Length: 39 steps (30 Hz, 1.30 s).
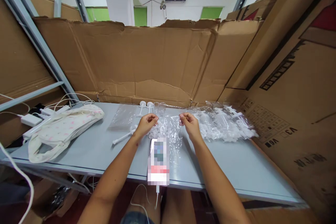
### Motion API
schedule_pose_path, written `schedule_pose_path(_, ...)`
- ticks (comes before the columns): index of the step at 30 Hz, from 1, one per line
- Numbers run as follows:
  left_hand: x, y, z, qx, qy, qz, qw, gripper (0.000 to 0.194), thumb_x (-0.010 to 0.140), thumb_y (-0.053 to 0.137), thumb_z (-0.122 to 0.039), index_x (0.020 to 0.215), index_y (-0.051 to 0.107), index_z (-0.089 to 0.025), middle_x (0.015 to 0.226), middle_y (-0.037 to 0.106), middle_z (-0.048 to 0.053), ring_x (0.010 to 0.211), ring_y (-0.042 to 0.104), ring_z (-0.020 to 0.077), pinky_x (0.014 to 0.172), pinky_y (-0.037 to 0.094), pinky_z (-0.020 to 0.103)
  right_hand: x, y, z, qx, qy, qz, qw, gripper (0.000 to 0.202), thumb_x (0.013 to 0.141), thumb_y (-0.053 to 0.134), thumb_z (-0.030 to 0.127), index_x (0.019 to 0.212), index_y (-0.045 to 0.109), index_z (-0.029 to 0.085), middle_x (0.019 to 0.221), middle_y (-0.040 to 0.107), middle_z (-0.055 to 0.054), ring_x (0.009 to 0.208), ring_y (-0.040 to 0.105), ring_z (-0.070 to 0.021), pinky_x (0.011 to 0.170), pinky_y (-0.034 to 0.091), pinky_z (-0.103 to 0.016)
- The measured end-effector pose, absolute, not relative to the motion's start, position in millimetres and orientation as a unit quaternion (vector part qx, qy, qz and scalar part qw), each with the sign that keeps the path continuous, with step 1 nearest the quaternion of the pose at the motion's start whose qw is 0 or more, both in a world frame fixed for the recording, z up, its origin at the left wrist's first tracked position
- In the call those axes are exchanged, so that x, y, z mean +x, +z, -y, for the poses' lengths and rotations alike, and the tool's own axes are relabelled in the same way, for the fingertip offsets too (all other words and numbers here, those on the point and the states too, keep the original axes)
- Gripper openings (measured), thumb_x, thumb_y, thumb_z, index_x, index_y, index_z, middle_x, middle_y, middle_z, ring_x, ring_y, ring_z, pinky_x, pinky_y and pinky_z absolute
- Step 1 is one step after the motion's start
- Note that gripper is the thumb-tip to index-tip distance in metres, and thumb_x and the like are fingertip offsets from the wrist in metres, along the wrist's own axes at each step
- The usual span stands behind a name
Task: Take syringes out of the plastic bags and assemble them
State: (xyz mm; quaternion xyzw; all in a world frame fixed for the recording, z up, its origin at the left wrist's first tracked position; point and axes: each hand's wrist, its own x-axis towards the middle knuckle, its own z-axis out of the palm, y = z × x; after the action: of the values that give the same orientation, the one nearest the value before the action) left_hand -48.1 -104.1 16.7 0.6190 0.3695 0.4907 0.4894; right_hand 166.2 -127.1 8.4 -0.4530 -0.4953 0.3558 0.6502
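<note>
Two walls of flattened cardboard (pixel 147 59) fence the far and right sides of a grey desk (pixel 236 168). On its left lies a pale cloth bag (pixel 63 126), with white chargers and cables (pixel 34 117) beyond it. At the far right sits a heap of clear packets (pixel 225 122). A phone (pixel 158 161) lies at the near edge, its cable hanging off.

Between both hands hangs a clear plastic bag (pixel 170 129), at the desk's middle, just beyond the phone. The left hand (pixel 145 123) is pinched shut on its top left corner, the right hand (pixel 189 123) on its top right. A white plunger-like stick (pixel 123 136) lies just left. Judging by this, even tension on both corners would keep the slippery film open and flat; gripping close to the rim should help.
</note>
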Motion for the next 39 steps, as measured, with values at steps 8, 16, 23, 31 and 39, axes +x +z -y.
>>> schedule_pose_path(8, -52.8, 15.2, 97.7, 0.582, 0.563, -0.386, 0.441, 0.021, 0.070, 0.065, -0.035, 0.075, 0.062, -0.015, 0.062, 0.058, 0.000, 0.059, 0.053, 0.0102, 0.052, 0.041, 0.020, 168.8, 15.7, 131.5, -0.423, 0.406, 0.511, 0.628, 0.034, 0.070, 0.065, 0.048, 0.092, 0.062, 0.022, 0.070, 0.064, 0.000, 0.058, 0.058, -0.0132, 0.058, 0.048, -0.030)
schedule_pose_path(16, -58.4, 23.1, 98.8, 0.566, 0.576, -0.388, 0.444, 0.029, 0.069, 0.065, -0.040, 0.083, 0.061, -0.015, 0.066, 0.060, 0.001, 0.056, 0.053, 0.0094, 0.051, 0.041, 0.020, 167.0, 12.4, 134.8, -0.443, 0.482, 0.569, 0.497, 0.032, 0.063, 0.070, 0.046, 0.078, 0.063, 0.019, 0.068, 0.067, -0.003, 0.058, 0.062, -0.0153, 0.053, 0.047, -0.027)
schedule_pose_path(23, -54.7, 17.7, 100.7, 0.626, 0.490, -0.381, 0.472, 0.027, 0.066, 0.068, -0.040, 0.072, 0.060, -0.015, 0.065, 0.060, 0.002, 0.059, 0.055, 0.0113, 0.054, 0.044, 0.022, 165.7, 9.1, 130.4, -0.463, 0.431, 0.537, 0.558, 0.035, 0.063, 0.069, 0.050, 0.076, 0.063, 0.018, 0.064, 0.066, -0.002, 0.055, 0.061, -0.0152, 0.049, 0.045, -0.026)
schedule_pose_path(31, -53.7, 16.7, 99.8, 0.615, 0.507, -0.387, 0.464, 0.024, 0.068, 0.067, -0.038, 0.068, 0.062, -0.015, 0.058, 0.058, 0.001, 0.055, 0.052, 0.0106, 0.050, 0.041, 0.021, 170.8, 13.5, 131.7, -0.458, 0.422, 0.527, 0.578, 0.031, 0.064, 0.070, 0.046, 0.077, 0.066, 0.019, 0.064, 0.067, -0.003, 0.054, 0.054, -0.0130, 0.051, 0.044, -0.027)
schedule_pose_path(39, -51.3, 18.1, 107.6, 0.663, 0.401, -0.360, 0.519, 0.031, 0.066, 0.069, -0.043, 0.079, 0.065, -0.015, 0.065, 0.063, 0.004, 0.059, 0.059, 0.0142, 0.054, 0.045, 0.024, 178.0, 10.9, 127.0, -0.476, 0.402, 0.473, 0.624, 0.035, 0.060, 0.072, 0.048, 0.076, 0.065, 0.019, 0.066, 0.065, -0.003, 0.051, 0.056, -0.0131, 0.050, 0.046, -0.028)
